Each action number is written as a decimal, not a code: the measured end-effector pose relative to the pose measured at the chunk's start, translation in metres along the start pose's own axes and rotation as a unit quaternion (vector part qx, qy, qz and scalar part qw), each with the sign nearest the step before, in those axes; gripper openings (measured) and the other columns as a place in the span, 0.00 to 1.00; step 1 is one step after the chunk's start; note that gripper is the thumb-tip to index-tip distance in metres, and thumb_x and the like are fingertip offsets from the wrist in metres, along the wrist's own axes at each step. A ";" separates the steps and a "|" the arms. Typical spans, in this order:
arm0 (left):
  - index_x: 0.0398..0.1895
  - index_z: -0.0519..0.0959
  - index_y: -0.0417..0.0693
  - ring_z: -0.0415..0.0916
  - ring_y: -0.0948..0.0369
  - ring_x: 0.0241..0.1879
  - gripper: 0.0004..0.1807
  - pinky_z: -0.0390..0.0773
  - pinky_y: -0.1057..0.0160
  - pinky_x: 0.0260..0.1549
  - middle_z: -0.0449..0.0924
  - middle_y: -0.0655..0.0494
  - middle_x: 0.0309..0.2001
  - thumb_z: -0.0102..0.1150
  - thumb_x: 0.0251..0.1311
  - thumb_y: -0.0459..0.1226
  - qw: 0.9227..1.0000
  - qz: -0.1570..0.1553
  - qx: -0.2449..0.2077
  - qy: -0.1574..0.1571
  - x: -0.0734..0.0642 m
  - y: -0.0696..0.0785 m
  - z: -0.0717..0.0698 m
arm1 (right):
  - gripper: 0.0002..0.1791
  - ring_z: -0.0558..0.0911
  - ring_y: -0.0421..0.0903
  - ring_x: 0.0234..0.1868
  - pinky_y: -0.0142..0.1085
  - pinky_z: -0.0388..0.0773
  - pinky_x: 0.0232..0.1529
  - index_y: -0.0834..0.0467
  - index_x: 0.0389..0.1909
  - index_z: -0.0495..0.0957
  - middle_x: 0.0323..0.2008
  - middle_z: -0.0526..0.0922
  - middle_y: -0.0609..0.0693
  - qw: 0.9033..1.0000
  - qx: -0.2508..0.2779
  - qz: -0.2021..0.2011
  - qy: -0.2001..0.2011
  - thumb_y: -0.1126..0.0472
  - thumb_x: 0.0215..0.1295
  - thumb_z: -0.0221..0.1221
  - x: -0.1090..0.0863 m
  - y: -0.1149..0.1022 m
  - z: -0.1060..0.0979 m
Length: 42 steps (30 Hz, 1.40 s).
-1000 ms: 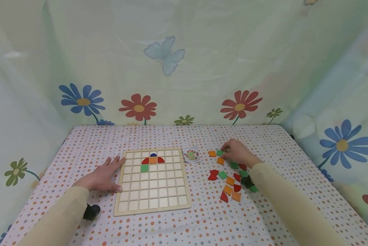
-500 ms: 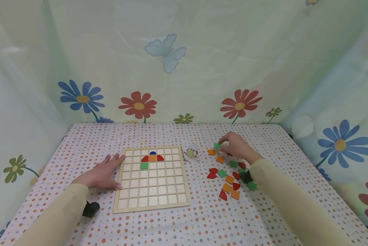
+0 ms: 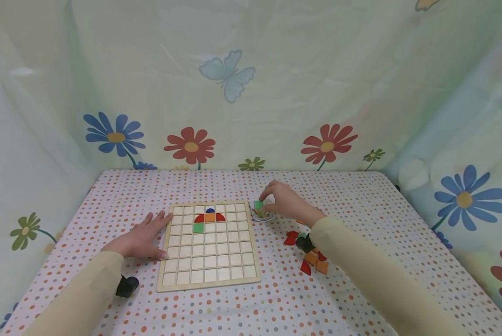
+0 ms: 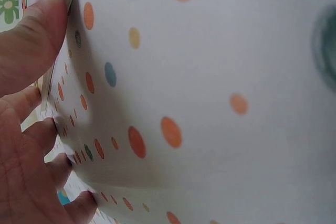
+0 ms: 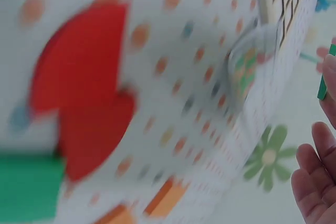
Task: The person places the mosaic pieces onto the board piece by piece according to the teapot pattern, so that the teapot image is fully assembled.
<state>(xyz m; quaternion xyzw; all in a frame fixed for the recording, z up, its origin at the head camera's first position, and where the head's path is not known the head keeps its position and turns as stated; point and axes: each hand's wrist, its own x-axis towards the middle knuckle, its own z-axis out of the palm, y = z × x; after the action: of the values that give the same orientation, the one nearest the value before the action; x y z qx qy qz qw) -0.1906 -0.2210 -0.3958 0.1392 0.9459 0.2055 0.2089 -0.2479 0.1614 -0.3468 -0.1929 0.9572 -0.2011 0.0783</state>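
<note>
My right hand (image 3: pixel 288 201) pinches a green square tile (image 3: pixel 258 205) between thumb and fingertips, held over the small pattern card (image 5: pixel 243 74). In the right wrist view, that tile's edge (image 5: pixel 326 80) shows at the far right. The wooden grid board (image 3: pixel 211 275) lies left of the card. On its upper rows sit a blue rounded piece (image 3: pixel 210 210), two red quarter-round pieces (image 3: pixel 199 218), an orange square (image 3: pixel 210 217) and a green square (image 3: pixel 198 227). With fingers spread, my left hand (image 3: pixel 138 241) rests against the board's left edge, its thumb touching the frame.
Loose red pieces (image 3: pixel 291 237), orange squares (image 3: pixel 322 267) and green tiles (image 5: pixel 29 187) lie on the dotted tablecloth (image 3: pixel 217 312) right of the board, partly hidden under my right forearm. A floral curtain (image 3: pixel 276 93) stands behind the table.
My right hand has picked up a green square tile from the loose pieces and carried it left to above the card. My left hand stays at the board's edge.
</note>
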 end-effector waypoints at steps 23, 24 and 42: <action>0.81 0.50 0.39 0.33 0.28 0.79 0.60 0.44 0.23 0.71 0.40 0.29 0.81 0.78 0.52 0.44 1.000 0.003 -0.008 0.004 0.000 -0.002 0.001 | 0.09 0.79 0.54 0.60 0.47 0.79 0.62 0.58 0.43 0.89 0.54 0.82 0.54 0.994 0.095 -0.029 -0.047 0.61 0.62 0.71 0.028 -0.069 0.059; 0.81 0.50 0.39 0.33 0.28 0.79 0.60 0.44 0.23 0.71 0.40 0.29 0.81 0.78 0.52 0.44 1.000 0.003 -0.007 0.004 0.000 -0.002 0.001 | 0.09 0.79 0.54 0.59 0.47 0.79 0.61 0.58 0.43 0.89 0.53 0.81 0.55 0.994 0.092 -0.033 -0.046 0.62 0.62 0.71 0.029 -0.070 0.060; 0.81 0.51 0.39 0.35 0.28 0.79 0.59 0.46 0.23 0.72 0.42 0.29 0.80 0.78 0.52 0.44 1.000 -0.002 -0.003 0.006 -0.002 0.004 -0.001 | 0.09 0.75 0.49 0.52 0.38 0.77 0.47 0.57 0.39 0.88 0.46 0.81 0.51 0.998 -0.005 -0.053 -0.043 0.58 0.60 0.74 0.033 -0.092 0.077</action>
<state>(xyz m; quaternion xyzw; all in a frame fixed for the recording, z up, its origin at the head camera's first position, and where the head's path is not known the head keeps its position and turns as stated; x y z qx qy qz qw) -0.1883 -0.2183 -0.3926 0.1357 0.9468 0.2084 0.2041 -0.2299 0.0433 -0.3810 -0.2522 0.9424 -0.1913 0.1078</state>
